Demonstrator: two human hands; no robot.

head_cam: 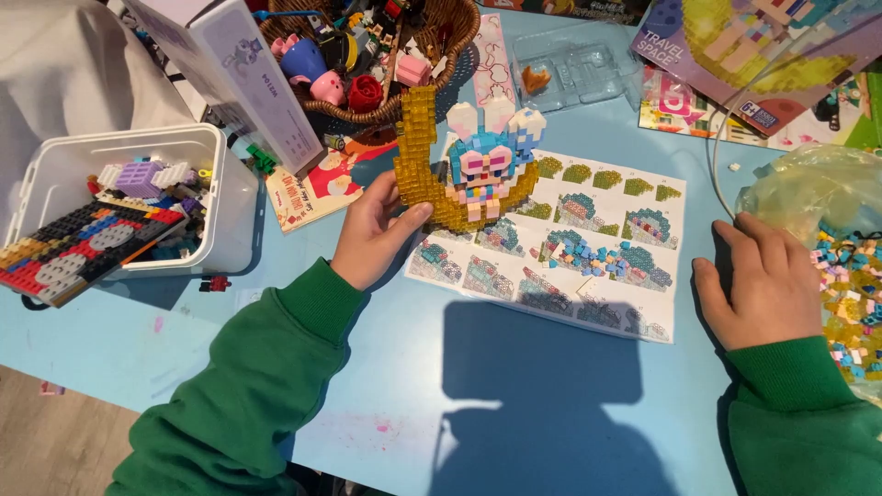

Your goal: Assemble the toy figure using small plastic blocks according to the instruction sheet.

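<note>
Green-sleeved, my left hand (pixel 372 234) grips the yellow crescent brick model (pixel 459 170) upright over the instruction sheet (pixel 588 239) while my right hand (pixel 767 285) rests loose, empty, beside the loose-brick bag (pixel 827 197), so picking a matching piece seems next.

Left hand (pixel 372 234) fingertips hidden behind brick model (pixel 464 165). Bag (pixel 827 197) of bricks cut off at right edge. Basket (pixel 367 55) contents jumbled, perhaps toys; top cropped.
</note>
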